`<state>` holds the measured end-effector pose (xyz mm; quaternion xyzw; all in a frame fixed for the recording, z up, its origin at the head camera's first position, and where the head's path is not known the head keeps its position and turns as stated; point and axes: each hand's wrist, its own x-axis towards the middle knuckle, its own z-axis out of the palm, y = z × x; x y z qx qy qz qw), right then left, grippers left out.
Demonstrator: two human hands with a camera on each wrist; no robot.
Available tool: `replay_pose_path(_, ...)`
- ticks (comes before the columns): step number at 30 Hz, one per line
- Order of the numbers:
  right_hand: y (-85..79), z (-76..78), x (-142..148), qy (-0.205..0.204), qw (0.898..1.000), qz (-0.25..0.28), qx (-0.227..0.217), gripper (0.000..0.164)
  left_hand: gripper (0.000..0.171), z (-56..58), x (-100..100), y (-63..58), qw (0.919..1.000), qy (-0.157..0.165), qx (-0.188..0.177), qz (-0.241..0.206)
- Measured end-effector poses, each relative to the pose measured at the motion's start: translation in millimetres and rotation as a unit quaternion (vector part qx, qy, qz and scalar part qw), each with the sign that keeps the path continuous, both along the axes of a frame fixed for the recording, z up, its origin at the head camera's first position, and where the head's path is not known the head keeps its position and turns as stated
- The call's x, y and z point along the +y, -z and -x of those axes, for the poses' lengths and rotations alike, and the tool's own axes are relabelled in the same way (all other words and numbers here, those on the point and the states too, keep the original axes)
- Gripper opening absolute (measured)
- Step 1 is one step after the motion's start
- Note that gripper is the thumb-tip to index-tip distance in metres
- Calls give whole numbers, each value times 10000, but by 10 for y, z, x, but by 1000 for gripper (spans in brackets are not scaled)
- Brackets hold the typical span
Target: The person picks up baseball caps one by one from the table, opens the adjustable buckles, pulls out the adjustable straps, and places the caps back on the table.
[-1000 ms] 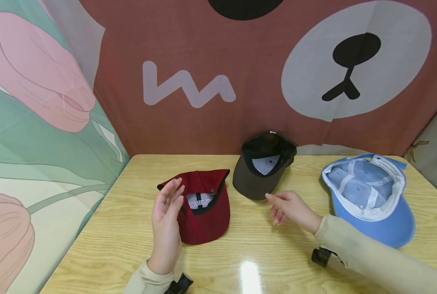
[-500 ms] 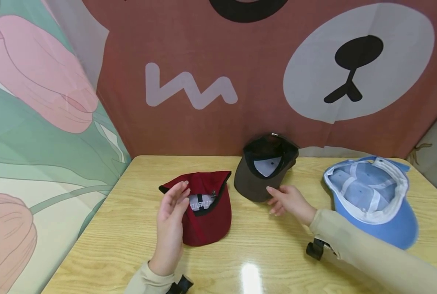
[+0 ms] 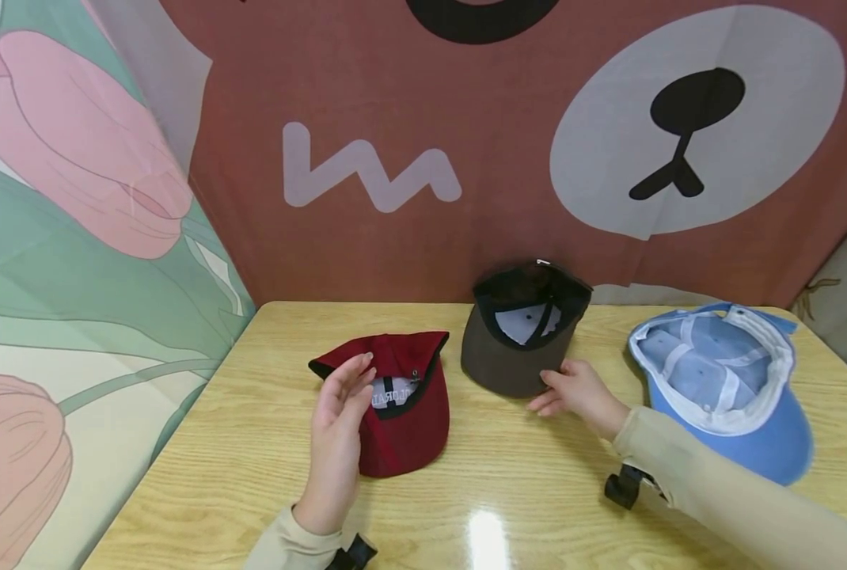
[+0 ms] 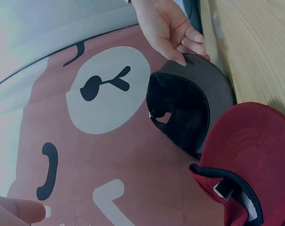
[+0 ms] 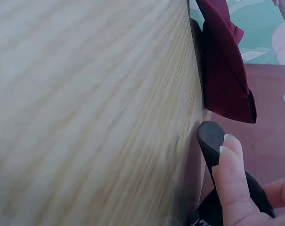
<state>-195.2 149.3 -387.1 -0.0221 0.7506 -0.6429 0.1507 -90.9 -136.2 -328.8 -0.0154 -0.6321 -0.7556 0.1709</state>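
Dark brown cap [image 3: 505,364] is near the middle of the far edge of the desk [image 3: 210,475], its hollow turned toward the person. The right hand [image 3: 583,396] pinches its brim at the near right border, with the thumb on the upper face. The left hand [image 3: 338,435] is raised beside the red cap [image 3: 412,439], fingers relaxed, holding nothing. I judge the brown cap light, soft in the crown, stiffer in the brim, hardly fragile; the brim seems a good hold. No container is seen. Blue cap [image 3: 708,372] lies toward the right edge, hollow upward.
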Motion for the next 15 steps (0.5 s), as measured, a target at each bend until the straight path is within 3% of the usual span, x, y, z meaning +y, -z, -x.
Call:
replay_pose_path(4, -3, -33, 70, 19, 10000, 1, -82, 28, 35, -2, 4, 1, 10000, 18, -24, 7)
replay_pose_path(15, -91, -216, 162, -93, 9999, -3, 98, 27, 35, 4, 26, 11, 9998, 91, -165, 30)
